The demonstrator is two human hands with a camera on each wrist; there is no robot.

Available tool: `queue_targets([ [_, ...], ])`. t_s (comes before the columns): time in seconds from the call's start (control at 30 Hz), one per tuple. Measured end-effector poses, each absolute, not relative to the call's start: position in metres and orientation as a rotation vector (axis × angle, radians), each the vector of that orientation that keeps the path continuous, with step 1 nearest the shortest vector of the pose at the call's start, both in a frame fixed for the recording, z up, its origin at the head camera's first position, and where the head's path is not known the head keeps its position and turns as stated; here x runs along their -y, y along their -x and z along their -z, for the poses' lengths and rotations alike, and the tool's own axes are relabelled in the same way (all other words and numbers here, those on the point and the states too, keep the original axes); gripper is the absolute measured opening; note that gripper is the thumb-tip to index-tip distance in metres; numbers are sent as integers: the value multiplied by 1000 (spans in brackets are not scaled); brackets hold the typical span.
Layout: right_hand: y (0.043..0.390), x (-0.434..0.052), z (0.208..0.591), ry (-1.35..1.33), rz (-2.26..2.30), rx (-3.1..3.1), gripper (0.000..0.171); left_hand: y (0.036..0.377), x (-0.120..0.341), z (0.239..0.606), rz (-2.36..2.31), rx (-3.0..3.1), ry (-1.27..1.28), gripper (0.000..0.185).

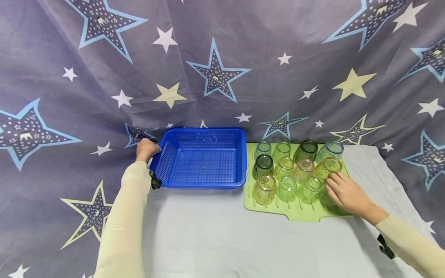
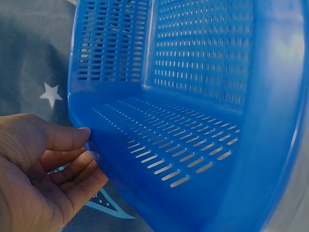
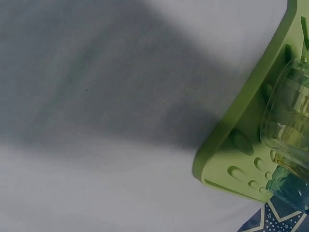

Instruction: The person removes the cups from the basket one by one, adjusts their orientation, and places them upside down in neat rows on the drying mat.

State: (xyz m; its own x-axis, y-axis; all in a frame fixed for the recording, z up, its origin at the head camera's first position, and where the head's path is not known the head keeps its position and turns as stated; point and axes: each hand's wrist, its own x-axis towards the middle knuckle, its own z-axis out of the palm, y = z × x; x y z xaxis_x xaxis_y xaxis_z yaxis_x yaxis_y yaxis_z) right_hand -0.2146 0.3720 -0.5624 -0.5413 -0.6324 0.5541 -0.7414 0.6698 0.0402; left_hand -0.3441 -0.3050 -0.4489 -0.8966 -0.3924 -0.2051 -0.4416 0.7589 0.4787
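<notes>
My left hand (image 1: 147, 149) pinches the left rim of a blue plastic basket (image 1: 204, 186), thumb over the edge and fingers beneath. The left wrist view shows this grip on the slotted basket (image 2: 203, 193) closely. On a green drying mat (image 1: 302, 216) stand several tinted glasses in rows. My right hand (image 1: 349, 195) grips a greenish glass (image 1: 326, 200) at the front right corner; the hand hides most of it. Behind it is a yellow glass (image 1: 331, 165), and to its left a green glass (image 1: 310, 190). The right wrist view does not show the hand, only a glass (image 3: 287, 111) at its edge.
The basket stands directly left of the mat, with nothing in it. Other glasses include a dark one (image 1: 263, 166), a pink one (image 1: 304, 170) and a blue one (image 1: 332, 150). A pale cloth (image 1: 208, 231) covers the table; a star-patterned curtain (image 1: 243, 50) hangs behind.
</notes>
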Motion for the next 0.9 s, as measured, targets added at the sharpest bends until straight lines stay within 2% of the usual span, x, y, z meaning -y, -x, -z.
queue_targets([
  [0.2,217,-369,563,-1066,-270,2339,36,340,305,449,-792,-2864,688,43],
  [0.63,215,-370,564,-1055,-291,2338,48,347,304,451,-797,-2863,708,42],
  [0.9,211,-369,559,-1051,-326,2373,40,345,306,449,-777,-2879,689,40],
])
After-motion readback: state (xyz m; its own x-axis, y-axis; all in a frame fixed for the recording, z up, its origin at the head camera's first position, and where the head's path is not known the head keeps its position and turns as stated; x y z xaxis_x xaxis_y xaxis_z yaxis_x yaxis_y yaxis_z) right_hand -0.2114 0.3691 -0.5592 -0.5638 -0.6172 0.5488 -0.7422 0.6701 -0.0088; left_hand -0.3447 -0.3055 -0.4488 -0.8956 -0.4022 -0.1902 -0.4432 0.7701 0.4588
